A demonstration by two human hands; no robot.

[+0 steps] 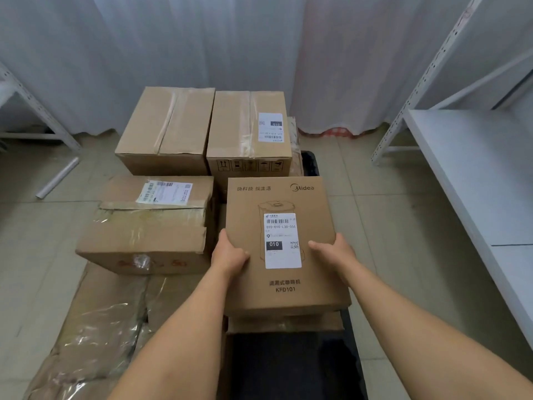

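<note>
Under Midea box (pixel 284 246): fingers of left hand (pixel 229 254), right hand (pixel 333 251) hidden.

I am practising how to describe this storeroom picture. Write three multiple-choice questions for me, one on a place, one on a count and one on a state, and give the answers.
1. Where does the white shelf stand, seen from the Midea box?
A) to its right B) to its left C) on top of it

2. How many white shipping labels show?
A) one B) three C) five

3. The back left cardboard box is
A) open B) crushed flat C) taped shut

Answers:
1 A: the shelf board runs along the right side of the picture.
2 B: there is one each on the Midea box, the back right box and the near left box.
3 C: clear tape runs along its closed flaps.
</note>
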